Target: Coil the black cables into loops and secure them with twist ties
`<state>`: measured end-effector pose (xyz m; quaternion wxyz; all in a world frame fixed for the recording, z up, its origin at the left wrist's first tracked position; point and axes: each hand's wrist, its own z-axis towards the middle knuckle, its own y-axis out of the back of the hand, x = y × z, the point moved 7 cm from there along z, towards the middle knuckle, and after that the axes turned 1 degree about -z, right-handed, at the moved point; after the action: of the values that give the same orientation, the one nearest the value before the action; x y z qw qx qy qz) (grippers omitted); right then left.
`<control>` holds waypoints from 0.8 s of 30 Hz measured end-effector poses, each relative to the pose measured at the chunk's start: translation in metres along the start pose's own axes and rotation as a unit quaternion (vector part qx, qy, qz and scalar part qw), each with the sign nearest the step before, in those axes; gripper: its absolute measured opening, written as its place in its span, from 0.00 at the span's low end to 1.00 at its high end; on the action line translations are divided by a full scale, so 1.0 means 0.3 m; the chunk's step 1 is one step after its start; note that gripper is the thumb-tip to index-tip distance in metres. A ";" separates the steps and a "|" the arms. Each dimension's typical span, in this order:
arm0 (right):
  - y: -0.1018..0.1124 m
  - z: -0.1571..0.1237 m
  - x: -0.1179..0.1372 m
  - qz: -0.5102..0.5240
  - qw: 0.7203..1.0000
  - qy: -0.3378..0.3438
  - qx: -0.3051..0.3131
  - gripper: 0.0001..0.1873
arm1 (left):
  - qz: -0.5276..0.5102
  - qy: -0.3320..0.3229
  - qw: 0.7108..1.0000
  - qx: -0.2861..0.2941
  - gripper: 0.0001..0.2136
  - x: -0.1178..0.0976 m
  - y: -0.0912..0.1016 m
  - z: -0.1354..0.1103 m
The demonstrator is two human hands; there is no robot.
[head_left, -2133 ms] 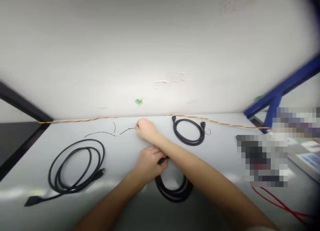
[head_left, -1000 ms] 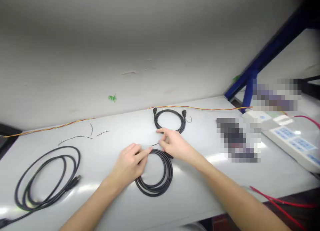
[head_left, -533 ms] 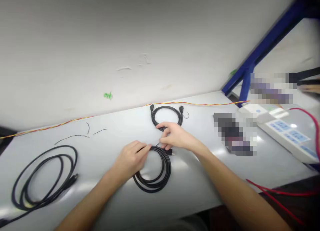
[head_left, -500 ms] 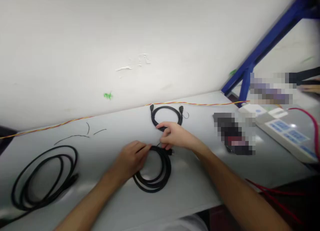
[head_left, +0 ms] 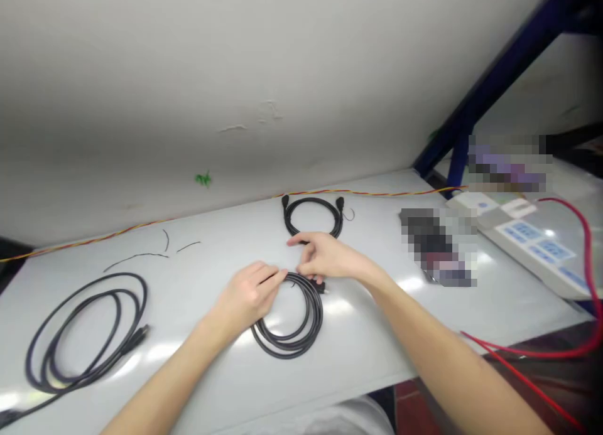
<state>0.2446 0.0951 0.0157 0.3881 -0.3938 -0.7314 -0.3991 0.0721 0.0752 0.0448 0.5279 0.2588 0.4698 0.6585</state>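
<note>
A black coiled cable point(head_left: 287, 354) lies on the table in front of me, its plug point(head_left: 318, 287) at the upper right of the loops. My left hand point(head_left: 252, 294) is closed on the upper left of this coil, thumb and fingers pinching the strands. At the top of the coil, beside the plug, my right hand point(head_left: 330, 256) has its thumb and lower fingers pinched while the index finger points left. Whatever is between those fingertips is too small to make out. A short thin black tie end point(head_left: 293, 285) shows just inside the loops between my hands.
Behind my right hand lies another coiled cable point(head_left: 311, 200) with two connectors. A looser black cable point(head_left: 32, 334) is at the left. Thin black tie pieces point(head_left: 136, 256) lie farther back. A white power strip point(head_left: 532, 237), red wires point(head_left: 588, 253) and a blurred-out object point(head_left: 433, 247) are at the right.
My right fingertips have shifted slightly left and down at the top of the coil. The thin tie end, earlier above the strands, now shows inside the loop. My left hand stays put.
</note>
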 end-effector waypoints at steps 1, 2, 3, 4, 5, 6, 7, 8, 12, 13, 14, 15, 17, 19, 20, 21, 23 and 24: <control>-0.001 -0.001 0.001 -0.006 1.000 0.000 -0.005 0.37 | 0.003 0.001 1.000 0.006 0.13 -0.003 0.001 0.004; -0.002 -0.003 0.002 -0.009 1.000 0.002 -0.010 0.37 | 0.007 0.005 1.000 0.013 0.13 -0.006 0.001 0.008; -0.004 -0.005 0.003 -0.011 1.000 0.004 -0.014 0.37 | 0.012 0.007 1.000 0.019 0.13 -0.009 0.002 0.011; -0.004 -0.007 0.005 -0.015 1.000 0.008 -0.020 0.36 | 0.016 0.011 0.999 0.025 0.13 -0.012 0.002 0.014; -0.004 -0.011 0.008 -0.024 0.999 0.014 -0.028 0.35 | 0.023 0.014 0.999 0.031 0.13 -0.015 0.002 0.017; -0.003 -0.016 0.014 -0.040 0.998 0.025 -0.035 0.34 | 0.030 0.017 0.999 0.037 0.13 -0.018 0.001 0.019; -0.002 -0.022 0.024 -0.060 0.997 0.039 -0.041 0.32 | 0.036 0.019 0.998 0.043 0.13 -0.021 0.000 0.020; -0.003 -0.031 0.037 -0.085 0.994 0.059 -0.046 0.30 | 0.040 0.018 0.998 0.050 0.13 -0.024 -0.003 0.021; -0.030 -0.084 0.096 -0.199 0.968 0.141 -0.056 0.27 | 0.042 0.029 0.997 0.062 0.13 -0.026 -0.013 0.019; -0.042 -0.099 0.106 -0.230 0.959 0.153 -0.064 0.29 | 0.040 0.032 0.997 0.063 0.13 -0.026 -0.015 0.017; -0.055 -0.114 0.113 -0.263 0.948 0.161 -0.075 0.30 | 0.040 0.035 0.997 0.062 0.13 -0.025 -0.017 0.016; -0.069 -0.129 0.117 -0.295 0.937 0.165 -0.087 0.31 | 0.039 0.038 0.997 0.060 0.13 -0.025 -0.018 0.015; -0.104 -0.154 0.119 -0.356 0.912 0.172 -0.108 0.32 | 0.036 0.036 0.997 0.064 0.13 -0.028 -0.023 0.013; -0.138 -0.177 0.114 -0.406 0.888 0.179 -0.121 0.32 | 0.037 0.040 0.996 0.068 0.13 -0.028 -0.026 0.013; -0.151 -0.187 0.111 -0.423 0.878 0.183 -0.126 0.33 | 0.038 0.042 0.996 0.069 0.13 -0.027 -0.026 0.013; -0.161 -0.196 0.107 -0.433 0.872 0.189 -0.129 0.34 | 0.038 0.042 0.996 0.070 0.12 -0.028 -0.027 0.013; -0.167 -0.213 0.100 -0.428 0.870 0.200 -0.140 0.35 | 0.039 0.043 0.996 0.073 0.12 -0.028 -0.029 0.013; -0.165 -0.221 0.097 -0.416 0.873 0.207 -0.146 0.35 | 0.039 0.042 0.996 0.073 0.12 -0.029 -0.029 0.013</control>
<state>0.2063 0.0254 0.0528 0.2668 -0.0136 -0.6645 -0.6979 0.0820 0.0684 0.0400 0.4614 0.2874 0.5279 0.6526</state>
